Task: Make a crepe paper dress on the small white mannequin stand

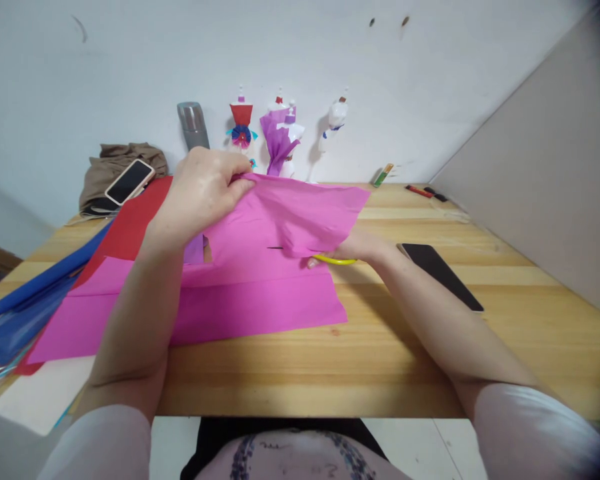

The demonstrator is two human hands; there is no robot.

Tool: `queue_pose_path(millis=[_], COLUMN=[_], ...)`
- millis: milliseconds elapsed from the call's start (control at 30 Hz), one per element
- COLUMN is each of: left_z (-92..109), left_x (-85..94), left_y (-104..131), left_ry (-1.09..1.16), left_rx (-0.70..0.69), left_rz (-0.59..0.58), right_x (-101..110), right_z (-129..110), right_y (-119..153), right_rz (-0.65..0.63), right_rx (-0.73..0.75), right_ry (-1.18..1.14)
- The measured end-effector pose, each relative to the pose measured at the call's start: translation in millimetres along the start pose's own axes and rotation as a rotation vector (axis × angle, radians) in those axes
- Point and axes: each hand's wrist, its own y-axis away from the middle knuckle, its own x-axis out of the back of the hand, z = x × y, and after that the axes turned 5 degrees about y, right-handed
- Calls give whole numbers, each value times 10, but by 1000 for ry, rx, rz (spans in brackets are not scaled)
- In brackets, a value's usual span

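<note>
My left hand (207, 183) is closed on the upper edge of a pink sheet of thin paper (250, 300), lifting part of it off the table. The sheet's lower part lies flat and reaches left under my forearm. Partly covered by the raised flap, my right hand (343, 248) grips scissors by their yellow handle (336, 260). A dark sliver like a blade tip shows against the pink paper to the left of that handle. Most of the blades and several right fingers are hidden.
Blue sheets (55, 273) and a red sheet (137, 217) lie at the left. Behind them is brown cloth (125, 157) with a phone (130, 181). Small decorated figures (241, 123) and a grey bottle (193, 123) stand by the wall. A dark tablet-like slab (440, 273) lies right.
</note>
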Motion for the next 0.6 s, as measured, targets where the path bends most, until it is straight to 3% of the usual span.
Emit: queue_pose_path(millis=[333,600], left_z=[-96,-108], left_x=[-59,-58], left_y=[-47,-57], left_ry=[16,27], left_rx=[59,158], left_rz=[44,46], right_x=[29,54], right_z=[-64,134], right_y=[-5,39], right_rz=[-153,-171], right_rx=[87,117], right_ry=[-89,-107])
